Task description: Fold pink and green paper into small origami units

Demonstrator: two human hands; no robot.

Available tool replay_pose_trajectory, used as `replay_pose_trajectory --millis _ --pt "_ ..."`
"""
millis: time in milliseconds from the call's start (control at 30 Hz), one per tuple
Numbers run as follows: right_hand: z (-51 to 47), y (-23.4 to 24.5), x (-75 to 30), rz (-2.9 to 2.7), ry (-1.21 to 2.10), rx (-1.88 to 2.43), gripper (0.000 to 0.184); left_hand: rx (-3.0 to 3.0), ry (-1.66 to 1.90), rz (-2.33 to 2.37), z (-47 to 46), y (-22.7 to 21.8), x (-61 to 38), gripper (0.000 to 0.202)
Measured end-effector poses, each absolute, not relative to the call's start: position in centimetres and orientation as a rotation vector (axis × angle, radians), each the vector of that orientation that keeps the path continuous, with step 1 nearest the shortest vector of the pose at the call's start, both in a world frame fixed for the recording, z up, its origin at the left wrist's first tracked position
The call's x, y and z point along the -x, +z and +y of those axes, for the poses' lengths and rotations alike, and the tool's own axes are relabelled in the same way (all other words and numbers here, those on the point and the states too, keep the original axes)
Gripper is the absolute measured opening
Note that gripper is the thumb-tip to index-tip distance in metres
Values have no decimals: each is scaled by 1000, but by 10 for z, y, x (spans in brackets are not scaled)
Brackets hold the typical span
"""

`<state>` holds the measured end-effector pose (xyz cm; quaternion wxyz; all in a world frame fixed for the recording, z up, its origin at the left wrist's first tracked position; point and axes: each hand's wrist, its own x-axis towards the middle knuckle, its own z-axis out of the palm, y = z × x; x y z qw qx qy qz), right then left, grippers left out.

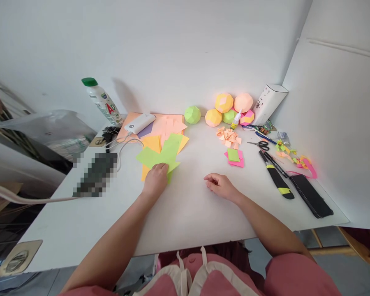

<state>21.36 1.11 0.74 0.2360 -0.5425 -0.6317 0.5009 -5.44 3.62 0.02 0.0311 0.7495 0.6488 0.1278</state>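
Note:
My left hand point(156, 179) rests on a loose pile of green paper sheets point(163, 155), its fingers curled over the near edge of one. Under and around the green sheets lie yellow-orange sheets point(151, 143). My right hand point(221, 186) lies on its side on the white table point(188, 213), fingers loosely curled in, with nothing visible in them. Up and to its right sits a small stack of green and pink paper squares point(234, 156). Behind that is a heap of small peach paper pieces point(228, 137).
Faceted paper balls point(224, 102) stand against the wall with a small glue bottle point(236, 120). At right lie scissors point(260, 144), a utility knife point(276, 176) and a black case point(311, 196). A power bank point(139, 123) and a bottle point(103, 100) stand at the back left.

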Motion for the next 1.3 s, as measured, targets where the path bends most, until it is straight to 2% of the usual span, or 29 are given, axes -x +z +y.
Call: replay_pose_trajectory --millis 100,233,367,433,500,633,733,967,1067,1200,1300 --pt "10 7 -213 -1755 1344 1494 22 -2286 529 2019 37 5 56 38" --pt "8 7 -210 -1814 1221 1418 19 -2144 1056 1836 22 16 47 26" --pt "5 12 -206 -1920 988 1135 31 -1929 1221 1620 -1 23 28 27" --pt "1 19 -204 -1955 860 1018 41 -1987 1198 1417 -10 22 19 24" --pt "-3 26 -204 -1985 776 963 43 -2020 1088 1232 -16 18 11 22" --pt "-8 35 -205 -2002 966 1081 21 -1815 861 1152 -26 13 -5 33" --pt "-8 33 -205 -1945 1108 1280 23 -1486 803 1105 -29 15 -13 32" --pt "-1 16 -204 -1725 1071 1554 10 -855 797 930 -29 16 -19 72" --pt "-1 11 -202 -1756 1010 1594 23 -827 837 979 -33 12 -22 77" --pt "-3 9 -199 -1863 883 1612 29 -1068 882 1170 -41 3 -24 72" --pt "-4 8 -198 -1936 815 1612 28 -1609 913 1299 -43 -2 -21 42"
